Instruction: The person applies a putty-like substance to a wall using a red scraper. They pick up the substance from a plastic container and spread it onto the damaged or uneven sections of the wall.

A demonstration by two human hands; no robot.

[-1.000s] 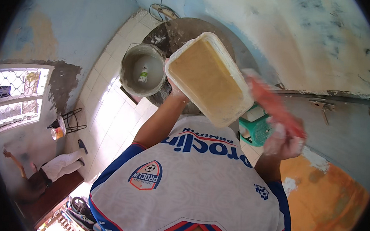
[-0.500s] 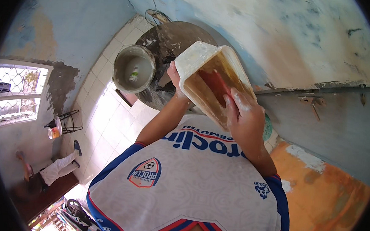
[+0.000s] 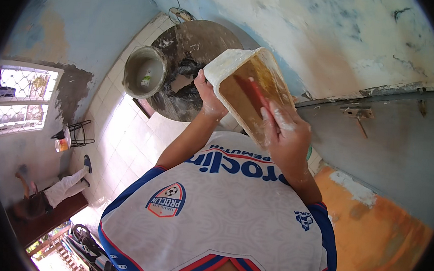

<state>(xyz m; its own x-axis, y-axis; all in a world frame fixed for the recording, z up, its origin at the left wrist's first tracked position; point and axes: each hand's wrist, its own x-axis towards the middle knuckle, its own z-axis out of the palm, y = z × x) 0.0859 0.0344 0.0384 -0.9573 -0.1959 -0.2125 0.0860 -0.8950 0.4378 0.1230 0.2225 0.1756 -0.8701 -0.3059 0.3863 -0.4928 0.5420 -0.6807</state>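
Observation:
My left hand (image 3: 210, 96) grips the side of a rectangular white plastic tub (image 3: 222, 64), smeared with dried residue. The tub is tilted, and its yellowish-brown stained inside faces me. My right hand (image 3: 288, 130), with white smears on its fingers, closes round a long red tool (image 3: 253, 94) that reaches into the tub. Motion blur and the fingers hide the tool's exact kind; it looks like a flat scraper. Both hands hold these things up in front of my chest.
A round, stained table (image 3: 203, 38) stands beyond, with black plastic (image 3: 191, 67) on it. A grey-coated bucket (image 3: 129, 73) stands at the table's left. A patchy wall (image 3: 331, 58) rises on the right. Another person (image 3: 67, 191) is at the lower left.
The red tool has shifted slightly within the tub, and the tub's tilt differs a little. My view has moved slightly, so the bucket appears farther left of the tub. Both grips stay the same.

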